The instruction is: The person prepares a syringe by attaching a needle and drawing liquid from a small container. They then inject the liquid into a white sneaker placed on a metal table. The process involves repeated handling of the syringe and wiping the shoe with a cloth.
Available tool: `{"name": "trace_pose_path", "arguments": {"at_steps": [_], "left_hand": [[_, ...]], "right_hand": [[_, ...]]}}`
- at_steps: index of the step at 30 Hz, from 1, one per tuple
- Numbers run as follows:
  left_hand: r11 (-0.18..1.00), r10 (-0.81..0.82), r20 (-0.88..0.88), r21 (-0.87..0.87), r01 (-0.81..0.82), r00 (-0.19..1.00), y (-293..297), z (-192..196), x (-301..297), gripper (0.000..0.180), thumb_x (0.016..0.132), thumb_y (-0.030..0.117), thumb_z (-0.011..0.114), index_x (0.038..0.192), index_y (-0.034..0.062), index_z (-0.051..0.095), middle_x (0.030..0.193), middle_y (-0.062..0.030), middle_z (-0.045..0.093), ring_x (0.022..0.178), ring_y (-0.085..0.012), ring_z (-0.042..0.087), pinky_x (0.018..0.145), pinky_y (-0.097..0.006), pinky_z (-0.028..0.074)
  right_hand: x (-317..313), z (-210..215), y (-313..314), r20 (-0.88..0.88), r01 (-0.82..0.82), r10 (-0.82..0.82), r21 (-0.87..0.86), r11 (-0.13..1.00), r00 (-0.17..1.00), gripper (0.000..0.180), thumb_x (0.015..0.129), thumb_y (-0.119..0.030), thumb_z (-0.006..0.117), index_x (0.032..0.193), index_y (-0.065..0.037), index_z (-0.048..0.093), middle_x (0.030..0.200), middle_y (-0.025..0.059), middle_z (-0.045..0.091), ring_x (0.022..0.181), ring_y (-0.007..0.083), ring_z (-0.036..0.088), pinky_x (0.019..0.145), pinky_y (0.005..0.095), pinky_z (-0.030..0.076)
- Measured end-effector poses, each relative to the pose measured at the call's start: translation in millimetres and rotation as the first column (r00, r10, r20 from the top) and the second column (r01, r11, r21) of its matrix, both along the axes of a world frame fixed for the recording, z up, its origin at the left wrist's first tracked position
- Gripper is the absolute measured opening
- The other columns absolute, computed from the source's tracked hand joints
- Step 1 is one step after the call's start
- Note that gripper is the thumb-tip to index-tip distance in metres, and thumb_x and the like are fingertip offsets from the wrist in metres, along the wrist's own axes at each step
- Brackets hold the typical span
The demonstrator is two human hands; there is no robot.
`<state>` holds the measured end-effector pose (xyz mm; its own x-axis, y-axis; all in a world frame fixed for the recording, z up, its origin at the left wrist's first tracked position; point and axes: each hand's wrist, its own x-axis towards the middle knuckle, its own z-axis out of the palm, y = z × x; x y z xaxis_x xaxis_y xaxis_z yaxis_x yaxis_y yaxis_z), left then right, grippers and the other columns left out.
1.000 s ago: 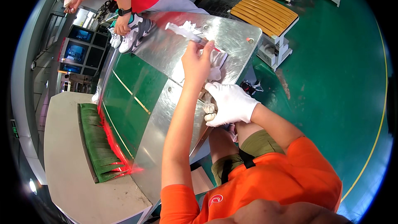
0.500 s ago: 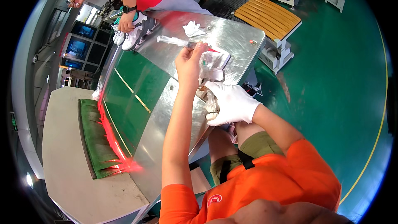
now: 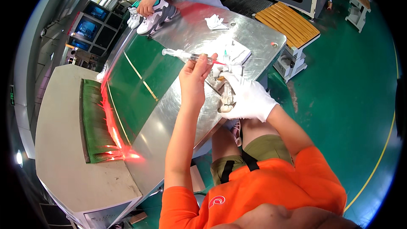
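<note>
Now holds the clear plastic, red-tipped syringe (image 3: 186, 55) farther inside the silvery metal tabletop's (image 3: 251, 28) far edge, pinching its likely light, stiff, slick barrel, the best grip, in the bare left hand (image 3: 196, 75), and curls the white-gloved right hand (image 3: 252, 100) round a clear plastic piece (image 3: 227, 91).

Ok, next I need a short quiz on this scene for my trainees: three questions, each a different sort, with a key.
1. True or false: the camera wearer's left hand is gloved.

2. What does that hand hold?
A) a hammer
B) scissors
C) a syringe

3. Fill in the blank: the co-worker's hand is on a ____.

Key:
1. False; it is bare, while the right hand wears a white glove.
2. C
3. sneaker
</note>
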<state>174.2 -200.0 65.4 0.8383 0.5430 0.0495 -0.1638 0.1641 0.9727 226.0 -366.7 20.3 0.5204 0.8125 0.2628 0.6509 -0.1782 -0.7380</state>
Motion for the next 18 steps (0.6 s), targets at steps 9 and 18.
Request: {"name": "trace_pose_path", "arguments": {"at_steps": [9,18], "left_hand": [[0.973,0.019,0.010,0.229,-0.020,1.000,-16,-1,-25,0.022,0.096,0.015,0.063,0.107,-0.0037,0.058,0.104,-0.0160,0.068,0.113,-0.0281,0.063,0.102,-0.036,0.045],[0.995,0.066,0.126,0.064,-0.074,0.990,-14,-2,-33,0.020,0.097,0.016,0.061,0.106,-0.0015,0.057,0.102,-0.0145,0.067,0.116,-0.0335,0.062,0.102,-0.037,0.046]], "right_hand": [[0,13,-4,0.102,0.081,-0.084,0.031,0.996,0.991,0.089,0.063,-0.042,0.080,0.135,-0.008,0.041,0.132,0.0233,0.049,0.107,0.0415,0.059,0.088,0.0465,0.050],[-12,36,0,0.093,0.103,-0.090,-0.148,0.984,0.992,0.089,0.064,-0.043,0.078,0.137,-0.007,0.041,0.131,0.0263,0.049,0.110,0.0409,0.058,0.089,0.0456,0.050]]}}
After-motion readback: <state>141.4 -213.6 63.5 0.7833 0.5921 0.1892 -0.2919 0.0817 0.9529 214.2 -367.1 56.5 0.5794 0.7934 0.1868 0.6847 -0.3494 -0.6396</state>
